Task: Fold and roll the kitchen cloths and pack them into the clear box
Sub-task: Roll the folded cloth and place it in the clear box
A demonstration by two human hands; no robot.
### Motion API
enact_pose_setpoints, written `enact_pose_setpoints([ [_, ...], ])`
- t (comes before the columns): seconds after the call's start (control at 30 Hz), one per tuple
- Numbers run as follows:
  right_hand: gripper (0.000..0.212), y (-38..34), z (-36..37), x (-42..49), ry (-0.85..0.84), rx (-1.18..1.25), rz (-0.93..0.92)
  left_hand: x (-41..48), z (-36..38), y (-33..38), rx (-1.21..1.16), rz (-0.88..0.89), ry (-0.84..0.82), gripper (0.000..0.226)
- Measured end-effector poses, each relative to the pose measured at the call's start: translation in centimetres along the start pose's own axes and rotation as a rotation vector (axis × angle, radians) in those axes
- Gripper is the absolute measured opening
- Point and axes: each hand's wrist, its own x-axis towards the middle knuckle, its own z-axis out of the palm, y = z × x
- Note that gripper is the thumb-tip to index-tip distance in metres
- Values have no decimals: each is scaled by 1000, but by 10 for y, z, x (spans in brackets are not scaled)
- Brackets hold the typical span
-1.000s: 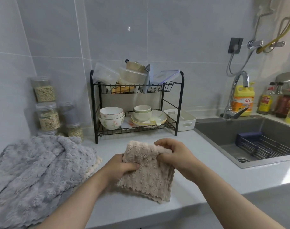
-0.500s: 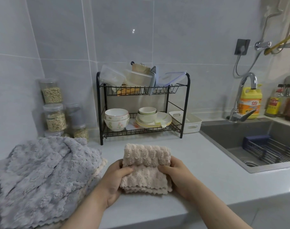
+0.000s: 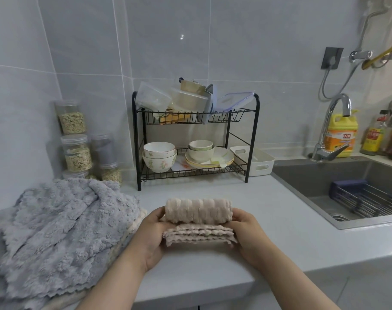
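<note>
A beige fleecy kitchen cloth [image 3: 198,211] lies folded on the white counter [image 3: 268,215], its far part rolled into a thick tube above its stacked scalloped edges. My left hand [image 3: 151,233] grips the cloth's left end and my right hand [image 3: 246,233] grips its right end, fingers tucked behind the roll. A heap of grey cloths [image 3: 58,229] lies to the left, with a cream one under it. Clear plastic boxes [image 3: 153,97] and a clear lid [image 3: 235,100] sit on the top shelf of the black rack.
The black two-tier dish rack [image 3: 196,142] holds bowls and plates at the back. Jars of grain [image 3: 75,139] stand by the left wall. A white bin [image 3: 255,161] sits beside the rack. At right are the sink [image 3: 338,191], tap [image 3: 331,128] and bottles.
The cloth went from loosely held to folded flat, and its far part is now rolled toward me. Both hands slid to the roll's two ends.
</note>
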Motion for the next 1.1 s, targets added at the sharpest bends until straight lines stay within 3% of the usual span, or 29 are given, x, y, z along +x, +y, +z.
enact_pose_setpoints([
  [0.3, 47, -1, 5, 0, 32, 187, 7, -7, 8, 0, -32, -25, 13, 36],
  [0.4, 37, -3, 5, -3, 38, 286, 24, -5, 6, -5, 106, 84, 54, 14],
  [0.43, 38, -2, 5, -3, 63, 263, 21, -6, 7, -5, 202, 149, 66, 2],
  [0.53, 18, 2, 4, -4, 196, -128, -62, -2, 3, -14, 447, 303, 104, 36],
  [0.6, 48, 9, 3, -2, 215, -384, -104, 0, 2, -16, 566, 364, 124, 47],
  [0.67, 53, 9, 5, -2, 212, -517, -117, 4, 0, -18, 662, 375, 117, 53],
  [0.83, 53, 0, 12, -10, 143, -496, 9, 0, 5, -16, 643, 185, 2, 55],
  [0.97, 61, 3, 14, -10, 88, -574, -5, 0, 5, -14, 627, 219, 94, 49],
  [1.1, 52, 0, 9, -6, 224, -473, -39, 4, 2, -13, 521, 243, 154, 39],
])
